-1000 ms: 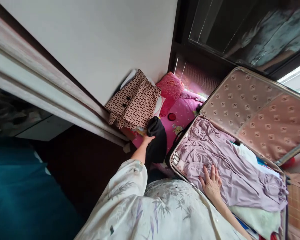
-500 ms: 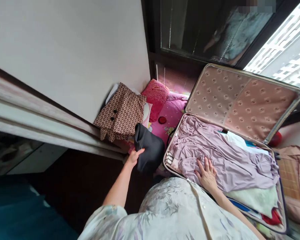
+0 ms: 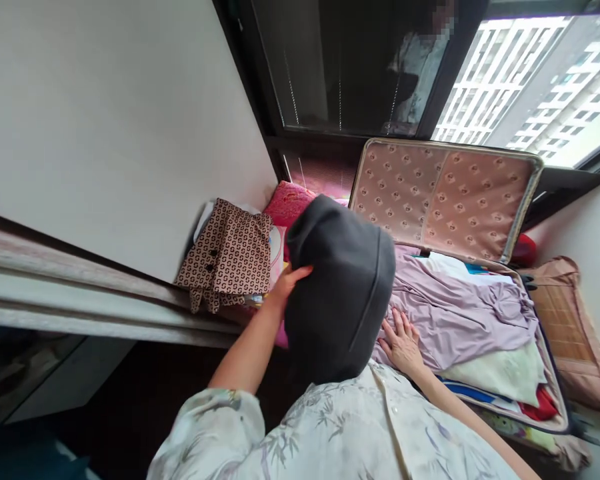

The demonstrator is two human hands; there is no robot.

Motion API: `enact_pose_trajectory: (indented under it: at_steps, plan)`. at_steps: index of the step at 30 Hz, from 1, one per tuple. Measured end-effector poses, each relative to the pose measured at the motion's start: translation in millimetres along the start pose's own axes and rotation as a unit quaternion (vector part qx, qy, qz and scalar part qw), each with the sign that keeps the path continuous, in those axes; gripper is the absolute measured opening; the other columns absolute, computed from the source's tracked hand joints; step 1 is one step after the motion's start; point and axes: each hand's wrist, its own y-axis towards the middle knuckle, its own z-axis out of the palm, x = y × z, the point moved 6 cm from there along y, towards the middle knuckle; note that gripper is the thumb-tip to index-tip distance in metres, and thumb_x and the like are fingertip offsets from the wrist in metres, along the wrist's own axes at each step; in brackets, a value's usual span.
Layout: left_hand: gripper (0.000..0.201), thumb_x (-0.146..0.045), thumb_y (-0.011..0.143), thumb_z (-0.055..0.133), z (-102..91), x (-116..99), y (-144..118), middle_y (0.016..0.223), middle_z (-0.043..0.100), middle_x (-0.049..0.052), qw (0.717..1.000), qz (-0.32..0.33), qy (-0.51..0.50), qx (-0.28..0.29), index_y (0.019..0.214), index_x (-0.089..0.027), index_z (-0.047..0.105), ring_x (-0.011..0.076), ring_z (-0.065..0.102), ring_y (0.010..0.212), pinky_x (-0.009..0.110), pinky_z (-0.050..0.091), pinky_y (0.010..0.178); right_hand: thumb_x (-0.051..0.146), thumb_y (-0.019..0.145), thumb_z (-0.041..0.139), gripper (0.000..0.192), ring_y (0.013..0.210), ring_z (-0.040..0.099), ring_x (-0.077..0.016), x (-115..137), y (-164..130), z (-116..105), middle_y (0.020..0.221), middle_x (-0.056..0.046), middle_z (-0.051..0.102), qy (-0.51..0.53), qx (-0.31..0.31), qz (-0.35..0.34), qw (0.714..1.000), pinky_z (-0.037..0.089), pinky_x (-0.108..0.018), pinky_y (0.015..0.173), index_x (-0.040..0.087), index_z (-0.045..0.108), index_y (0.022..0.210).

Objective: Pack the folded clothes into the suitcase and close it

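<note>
My left hand (image 3: 286,285) grips a dark grey folded garment (image 3: 337,293) and holds it up in the air, left of the open suitcase (image 3: 445,193). My right hand (image 3: 404,340) lies flat, fingers spread, on a lilac garment (image 3: 455,313) packed in the suitcase. Under the lilac cloth lie pale green, white, blue and red clothes. The grey garment hides the suitcase's left edge.
A brown patterned garment with dark buttons (image 3: 227,253) lies by the white wall. Pink bedding and a red cushion (image 3: 293,203) sit behind it. A woven mat (image 3: 563,320) lies right of the suitcase. A dark window (image 3: 350,67) stands behind.
My left hand has lifted the dark garment from the pink bedding up and towards the suitcase. My right hand stays on the lilac cloth. The view has swung right.
</note>
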Motion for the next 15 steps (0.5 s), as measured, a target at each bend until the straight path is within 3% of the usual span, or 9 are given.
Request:
enact_pose_trajectory:
  at_steps: [2,3,5,7,10,15]
  plan:
    - [0.059,-0.041,0.091,0.068,51.8,-16,10,0.122,0.073,0.015,0.995,0.042,0.052,0.078,0.144,-0.016,0.06,0.0365,0.064,0.127,0.049,0.055,0.102,0.041,0.097,0.053,0.053,0.156,0.023,-0.0352,-1,1,-2,0.171,-0.009,0.029,0.015,0.003,-0.003,1.0,0.026,-0.055,0.119,0.033,0.058,0.149]
    - [0.064,-0.038,0.091,0.068,73.4,-19,10,0.133,0.069,0.016,0.99,0.063,0.101,0.081,0.15,-0.017,0.054,0.0345,0.058,0.135,0.048,0.05,0.109,0.04,0.096,0.053,0.053,0.156,0.024,-0.0353,-2,1,-2,0.171,-0.01,0.03,0.025,0.006,-0.005,1.0,0.028,-0.055,0.118,0.032,0.058,0.148]
    - [0.08,-0.035,0.087,0.072,108.3,-10,-2,0.152,0.055,0.019,0.969,0.082,0.218,0.084,0.159,-0.018,0.041,0.034,0.043,0.148,0.05,0.039,0.12,0.038,0.096,0.053,0.053,0.155,0.026,-0.0349,-8,-1,-2,0.17,-0.01,0.032,0.049,0.011,-0.007,0.999,0.032,-0.054,0.117,0.031,0.058,0.148]
    - [0.092,-0.037,0.085,0.074,128.2,10,-24,0.165,0.037,0.018,0.939,0.104,0.312,0.103,0.164,-0.021,0.029,0.0368,0.034,0.153,0.055,0.032,0.123,0.037,0.097,0.05,0.053,0.154,0.03,-0.0337,-17,-4,-3,0.167,-0.01,0.037,0.084,0.003,-0.001,0.996,0.036,-0.053,0.116,0.031,0.057,0.149]
    - [0.095,-0.047,0.087,0.072,126.0,38,-62,0.173,0.019,0.014,0.902,0.145,0.39,0.116,0.167,-0.03,0.023,0.0407,0.029,0.154,0.06,0.034,0.12,0.039,0.099,0.045,0.055,0.147,0.041,-0.0313,-38,-7,-10,0.159,-0.013,0.046,0.156,-0.039,0.022,0.987,0.041,-0.051,0.114,0.029,0.052,0.153]
    - [0.083,-0.047,0.092,0.066,100.7,58,-102,0.175,0.009,0.013,0.865,0.193,0.444,0.134,0.165,-0.03,0.029,0.04,0.016,0.158,0.059,0.029,0.122,0.047,0.102,0.044,0.063,0.141,0.048,-0.0318,-62,11,-39,0.155,-0.017,0.048,0.205,-0.111,0.048,0.971,0.043,-0.054,0.113,0.026,0.039,0.16]
